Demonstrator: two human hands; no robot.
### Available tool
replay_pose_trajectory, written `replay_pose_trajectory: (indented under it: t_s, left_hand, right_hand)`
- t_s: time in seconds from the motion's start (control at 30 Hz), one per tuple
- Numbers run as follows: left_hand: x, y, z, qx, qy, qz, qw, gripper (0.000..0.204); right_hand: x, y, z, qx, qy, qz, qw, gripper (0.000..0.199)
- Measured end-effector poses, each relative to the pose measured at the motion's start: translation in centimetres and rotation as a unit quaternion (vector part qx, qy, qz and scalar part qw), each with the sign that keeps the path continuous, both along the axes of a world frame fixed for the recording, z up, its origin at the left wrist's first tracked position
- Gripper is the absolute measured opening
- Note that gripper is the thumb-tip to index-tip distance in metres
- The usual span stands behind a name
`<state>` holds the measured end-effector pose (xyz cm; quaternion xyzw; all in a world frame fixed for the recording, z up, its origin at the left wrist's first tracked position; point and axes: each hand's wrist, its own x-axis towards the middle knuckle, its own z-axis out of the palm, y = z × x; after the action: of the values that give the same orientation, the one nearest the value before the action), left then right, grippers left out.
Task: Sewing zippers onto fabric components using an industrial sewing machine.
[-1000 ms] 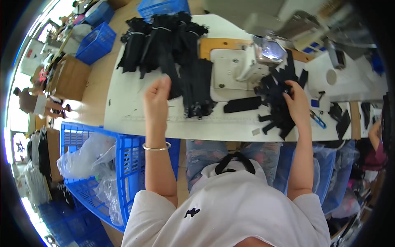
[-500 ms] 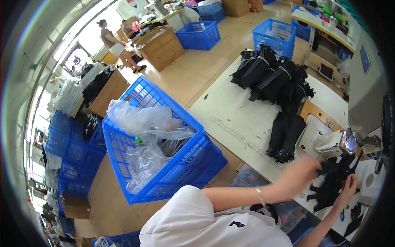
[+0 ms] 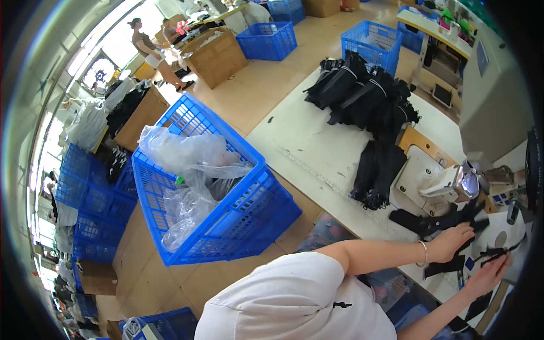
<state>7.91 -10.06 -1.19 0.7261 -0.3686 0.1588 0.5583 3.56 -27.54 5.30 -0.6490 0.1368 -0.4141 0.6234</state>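
Observation:
Beside the sewing machine (image 3: 453, 182), my left hand (image 3: 450, 242) rests with its fingers bent down onto a black fabric strip (image 3: 416, 222); the fingertips are partly hidden against the dark cloth. My right hand (image 3: 488, 277), nearer the right edge, has its fingers closed on a thin black strip (image 3: 498, 253) over the machine's pale bed. More black pieces (image 3: 445, 266) lie under and beside my left wrist. Between the two hands is a small blue-handled tool (image 3: 462, 277), whose kind I cannot make out.
Tied bundles of black zipper-like strips (image 3: 368, 93) are heaped on the white table (image 3: 294, 141), with a loose bunch (image 3: 377, 175) by the machine. Left of the table stands a blue crate (image 3: 226, 226) holding clear plastic bags. Another person (image 3: 150, 51) stands far back left.
My left hand has moved right and slightly down, onto the black pieces. My right hand has moved right and down, and a thin strip now shows at its fingers. The view has shifted slightly.

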Motion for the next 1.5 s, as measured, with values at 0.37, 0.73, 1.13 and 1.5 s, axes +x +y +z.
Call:
replay_pose_trajectory:
  t_s: [0.37,0.73,1.13,1.5]
  left_hand:
    - [-5.8,9.8,3.3,-0.098,0.232,-0.024,0.967,0.012]
    - [-3.9,15.2,3.1,0.280,0.031,0.215,0.935,0.025]
    - [-4.3,16.7,1.8,0.375,-0.086,0.270,0.883,0.021]
    - [-6.6,19.0,4.0,-0.199,0.566,0.023,0.800,0.020]
  right_hand:
    - [-9.3,14.6,-3.5,0.098,0.275,0.238,0.926,0.013]
    - [-11.4,13.8,-1.6,-0.034,0.273,0.300,0.914,0.024]
    - [-11.5,12.6,-1.6,0.117,0.309,0.314,0.890,0.009]
    - [-8.3,16.9,1.2,0.081,0.229,0.381,0.892,0.007]
